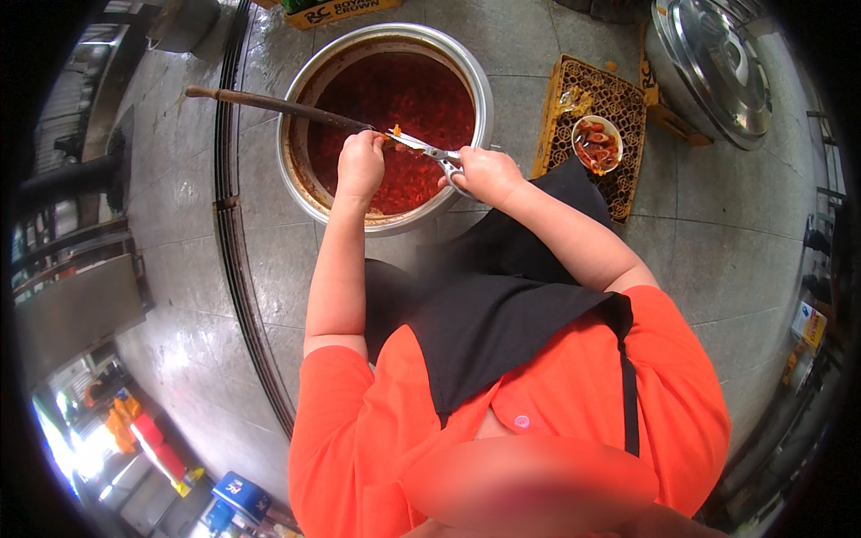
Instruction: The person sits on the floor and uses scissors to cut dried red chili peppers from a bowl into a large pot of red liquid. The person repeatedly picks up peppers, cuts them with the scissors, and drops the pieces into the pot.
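My right hand (490,175) grips a pair of metal kitchen scissors (444,155) by the handles, and the blades point left over a large metal pot (485,101). Close to the blade tips, my left hand (361,165) pinches a small orange piece of food (397,130), partly hidden by the fingers. Below both hands, the pot holds a dark red, chunky sauce (397,81). A long wooden paddle (282,106) leans across the pot's left rim, its far end near my left fingertips.
Right of the pot, an upturned yellow plastic crate (572,74) bears a white bowl (620,144) of glossy red pieces, possibly shells, and a crumpled clear wrapper (576,101). Further right stands a large lidded metal pot (713,74). A floor drain channel (232,222) runs along the left.
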